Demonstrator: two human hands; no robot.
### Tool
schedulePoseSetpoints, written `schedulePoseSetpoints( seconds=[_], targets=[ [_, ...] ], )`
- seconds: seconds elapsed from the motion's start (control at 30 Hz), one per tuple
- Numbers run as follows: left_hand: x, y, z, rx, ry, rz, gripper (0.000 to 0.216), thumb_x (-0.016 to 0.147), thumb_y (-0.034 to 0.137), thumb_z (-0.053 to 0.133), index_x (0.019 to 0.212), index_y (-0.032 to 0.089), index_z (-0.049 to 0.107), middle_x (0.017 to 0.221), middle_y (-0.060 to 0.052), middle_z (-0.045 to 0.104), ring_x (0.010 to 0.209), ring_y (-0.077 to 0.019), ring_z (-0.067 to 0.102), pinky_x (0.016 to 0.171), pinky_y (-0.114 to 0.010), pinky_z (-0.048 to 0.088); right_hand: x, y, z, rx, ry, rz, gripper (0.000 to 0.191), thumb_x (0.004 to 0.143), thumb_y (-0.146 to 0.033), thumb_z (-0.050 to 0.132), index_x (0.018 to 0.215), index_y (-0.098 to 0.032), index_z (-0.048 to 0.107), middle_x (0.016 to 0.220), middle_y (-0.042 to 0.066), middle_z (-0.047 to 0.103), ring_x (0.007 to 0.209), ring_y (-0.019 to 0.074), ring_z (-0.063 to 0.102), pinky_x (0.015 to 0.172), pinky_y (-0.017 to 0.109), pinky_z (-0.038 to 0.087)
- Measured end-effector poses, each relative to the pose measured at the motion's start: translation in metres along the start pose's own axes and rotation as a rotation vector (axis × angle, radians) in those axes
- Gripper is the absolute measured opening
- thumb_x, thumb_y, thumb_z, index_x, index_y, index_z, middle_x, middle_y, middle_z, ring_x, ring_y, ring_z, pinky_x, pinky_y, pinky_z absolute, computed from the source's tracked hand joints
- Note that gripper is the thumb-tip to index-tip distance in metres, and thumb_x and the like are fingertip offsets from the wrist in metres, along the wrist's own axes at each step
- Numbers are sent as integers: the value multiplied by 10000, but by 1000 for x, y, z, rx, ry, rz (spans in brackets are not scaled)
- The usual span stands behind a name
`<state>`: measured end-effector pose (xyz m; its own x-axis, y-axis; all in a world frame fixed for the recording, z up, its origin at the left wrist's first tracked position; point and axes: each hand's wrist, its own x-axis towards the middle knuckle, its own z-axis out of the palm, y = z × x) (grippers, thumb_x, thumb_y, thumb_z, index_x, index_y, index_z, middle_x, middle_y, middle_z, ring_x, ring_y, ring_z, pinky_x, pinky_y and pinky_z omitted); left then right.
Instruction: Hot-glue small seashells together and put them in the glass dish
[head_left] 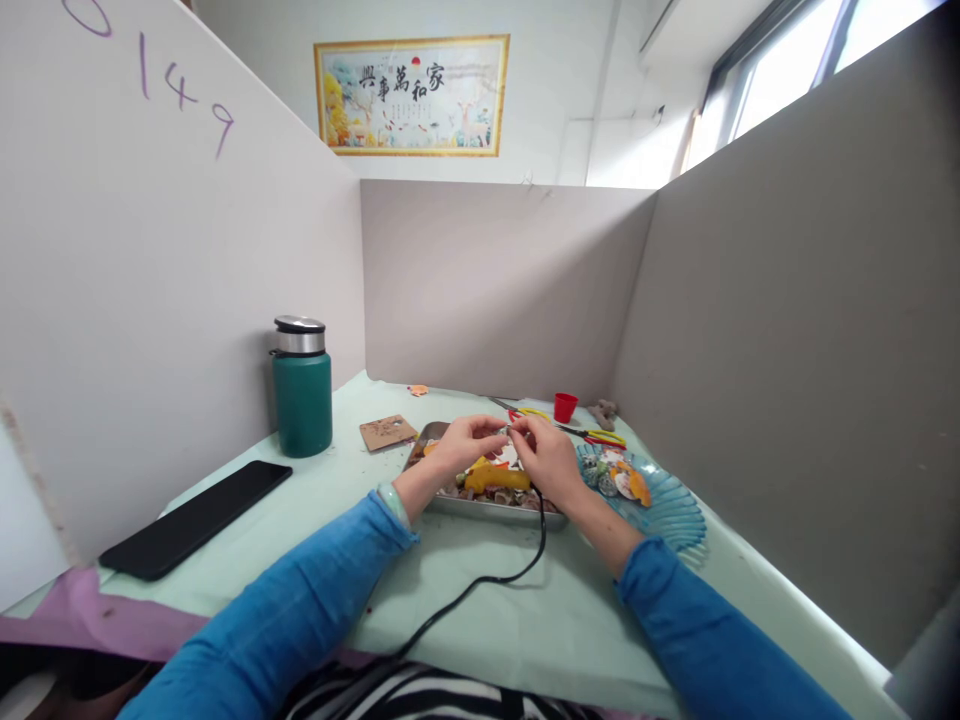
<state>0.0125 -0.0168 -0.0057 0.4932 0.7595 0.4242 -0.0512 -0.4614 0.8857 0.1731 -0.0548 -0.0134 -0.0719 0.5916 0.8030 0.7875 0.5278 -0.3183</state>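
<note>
My left hand (463, 445) and my right hand (546, 455) meet above a metal tray (487, 506) in the middle of the table. Fingertips of both hands pinch together around a tiny item I cannot make out. In the tray lie several small colourful pieces and a yellow tool (496, 479) with a black cord (480, 585) running toward me. Both arms wear blue sleeves.
A green flask (301, 386) stands at the left, a black phone (196, 517) nearer me. A brown card (387, 432), scissors with yellow handles (592, 434), a red cup (565, 406) and a blue glass plate (667, 505) with small bits surround the tray. Partition walls enclose the desk.
</note>
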Motion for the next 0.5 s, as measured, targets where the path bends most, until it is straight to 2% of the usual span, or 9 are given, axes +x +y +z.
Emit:
schedulePoseSetpoints(
  seconds=[0.2, 0.5],
  targets=[
    [-1, 1, 1, 7, 4, -6, 371, 685, 335, 694, 963, 97, 638, 812, -67, 636, 644, -113, 569, 622, -253, 478, 0, 0, -1, -23, -1, -9, 112, 837, -240, 473, 791, -203, 568, 743, 15, 603, 642, 147, 537, 630, 253, 373],
    [0, 1, 1, 11, 3, -7, 400, 680, 389, 699, 958, 108, 635, 818, -58, 636, 641, -110, 574, 623, -248, 480, -1, 2, 0, -45, 9, -57, 119, 844, -235, 471, 799, -194, 573, 744, 19, 604, 648, 144, 539, 626, 246, 374]
  ],
)
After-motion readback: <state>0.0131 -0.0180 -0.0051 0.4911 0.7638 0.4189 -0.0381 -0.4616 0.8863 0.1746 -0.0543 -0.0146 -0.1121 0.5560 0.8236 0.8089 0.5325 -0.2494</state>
